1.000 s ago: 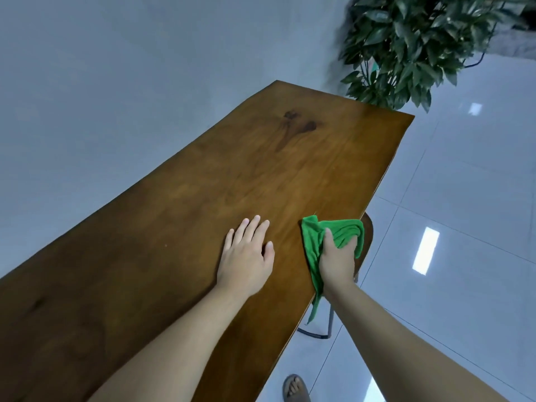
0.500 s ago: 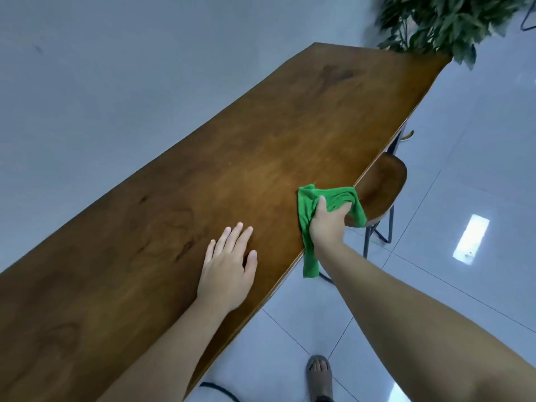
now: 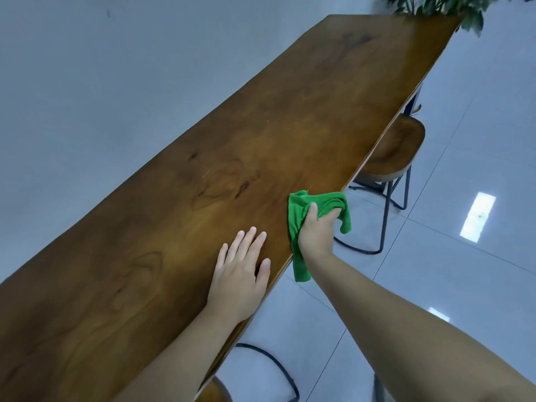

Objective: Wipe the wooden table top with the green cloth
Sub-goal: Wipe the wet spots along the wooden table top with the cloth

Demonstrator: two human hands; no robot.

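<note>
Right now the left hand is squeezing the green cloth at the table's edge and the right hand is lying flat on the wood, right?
Swapped. The head view shows the right hand squeezing the green cloth at the table's edge, the left hand flat.

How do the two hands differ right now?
The left hand lies flat and open on the table top, holding nothing; the right hand is closed around the green cloth. The left hand sits fully on the wood; the right hand is at the table's near edge, with cloth hanging over it. Both are bare.
</note>
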